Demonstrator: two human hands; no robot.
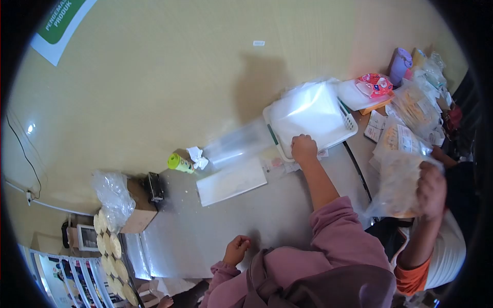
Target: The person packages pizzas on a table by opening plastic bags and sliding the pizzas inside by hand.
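Note:
My right hand reaches over the front edge of a white plastic basket. Its fingers are closed at the edge of a stack of clear plastic bags lying in the basket; the fingertips are partly hidden. My left hand is held low near my body, above the near part of the grey table. Its fingers are curled in, and nothing shows in them. A flat white slab lies on the table between my hands and the wall.
Right of me, a co-worker's hand holds a filled clear bag. More filled bags are piled behind it. A green container and crumpled tissue stand by the wall. A cardboard box is at left, beside round pale discs.

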